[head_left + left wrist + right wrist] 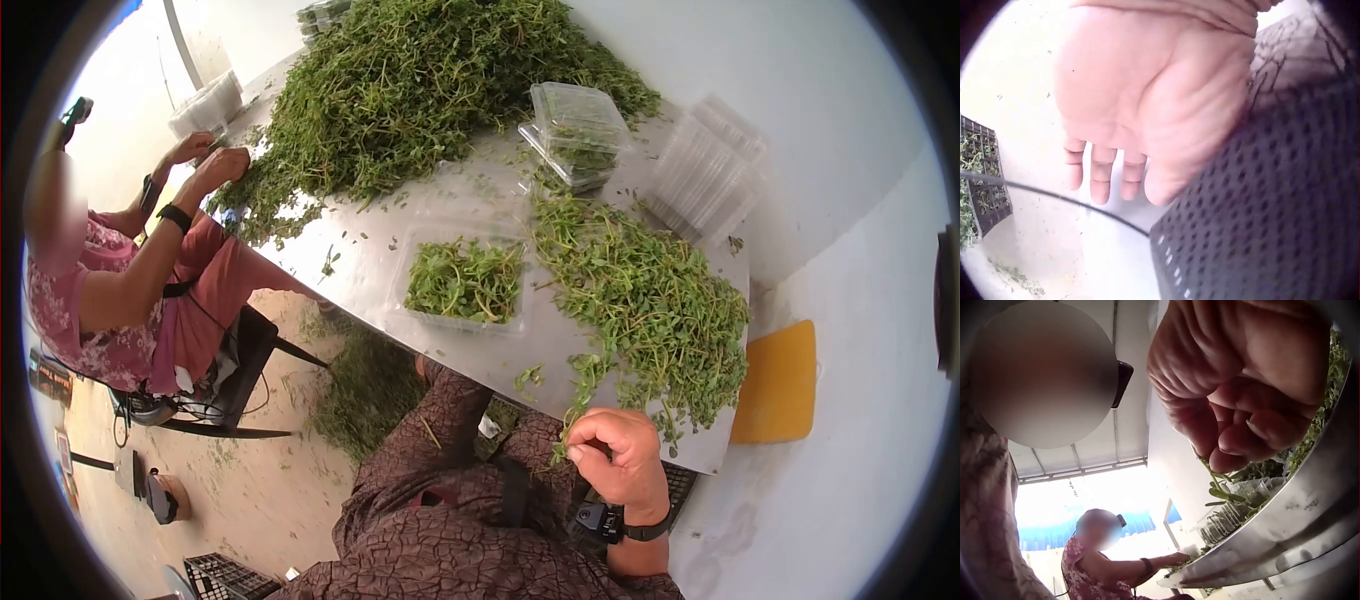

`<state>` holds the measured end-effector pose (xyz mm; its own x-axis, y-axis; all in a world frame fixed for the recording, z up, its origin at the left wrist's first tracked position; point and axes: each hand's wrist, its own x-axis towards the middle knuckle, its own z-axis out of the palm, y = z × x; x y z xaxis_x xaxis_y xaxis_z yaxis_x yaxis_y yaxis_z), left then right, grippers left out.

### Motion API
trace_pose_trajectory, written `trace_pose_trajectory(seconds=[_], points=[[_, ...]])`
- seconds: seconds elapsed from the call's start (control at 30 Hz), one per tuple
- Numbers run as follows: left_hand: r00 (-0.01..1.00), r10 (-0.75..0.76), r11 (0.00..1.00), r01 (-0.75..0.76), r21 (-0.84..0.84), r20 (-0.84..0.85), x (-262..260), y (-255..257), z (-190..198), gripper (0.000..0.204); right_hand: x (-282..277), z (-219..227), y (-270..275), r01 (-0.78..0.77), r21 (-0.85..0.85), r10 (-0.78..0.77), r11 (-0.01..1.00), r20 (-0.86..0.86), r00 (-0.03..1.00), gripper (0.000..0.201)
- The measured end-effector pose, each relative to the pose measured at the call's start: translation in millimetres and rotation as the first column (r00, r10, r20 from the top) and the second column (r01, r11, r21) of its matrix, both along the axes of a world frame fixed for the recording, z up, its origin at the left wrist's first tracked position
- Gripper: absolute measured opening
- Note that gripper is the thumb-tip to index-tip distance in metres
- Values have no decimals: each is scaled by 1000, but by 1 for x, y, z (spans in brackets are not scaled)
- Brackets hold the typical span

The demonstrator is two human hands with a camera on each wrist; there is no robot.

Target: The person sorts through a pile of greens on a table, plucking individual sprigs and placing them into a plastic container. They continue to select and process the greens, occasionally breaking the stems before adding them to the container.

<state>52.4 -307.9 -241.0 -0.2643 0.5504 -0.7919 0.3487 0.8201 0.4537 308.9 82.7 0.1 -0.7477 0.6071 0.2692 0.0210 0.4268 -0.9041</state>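
My right hand (622, 455) pinches a small green sprig (568, 432) between thumb and fingertips at the table's front edge; the right wrist view shows its leaves (1225, 492) below the curled fingers. Just beyond the hand lies a spread pile of green stems (650, 310). Left of that pile, an open clear plastic tray (400, 300) holds leafy sprigs (465, 280). My left hand (1147, 94), out of the head view, hangs with relaxed fingers and holds nothing, beside a dark perforated surface (1260, 206).
A large heap of greens (400, 90) covers the table's back. Clear containers (580, 135) and a stack of empty ones (708, 170) stand at the right rear. Another person (140, 270) sits at the left, hands in the greens. A yellow board (780, 385) is beside the table.
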Motion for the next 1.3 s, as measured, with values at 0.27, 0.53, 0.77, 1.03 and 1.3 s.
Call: trace_pose_trajectory(seconds=[0.27,0.53,0.77,1.03,1.3], points=[[1000,-3,999,3,-32,-4,-2,-15,-6,26,-8,-2,-5,-19,-27,19,999,14,1000,9],[976,-217,976,217,-28,-16,-60,10,8,28,-22,1,-9,-20,-46,20,999,-19,1000,6],[925,-227,582,379,720,-303,-69,182,178,20,-42,3,-15,-146,-162,138,976,-64,988,3],[868,-392,18,339,941,-305,-4,260,249,47,-63,2,-31,-183,-193,177,964,-46,983,3],[909,-339,78,282,956,-241,2,250,233,43,-64,-5,-41,-202,-316,176,927,-110,978,3]])
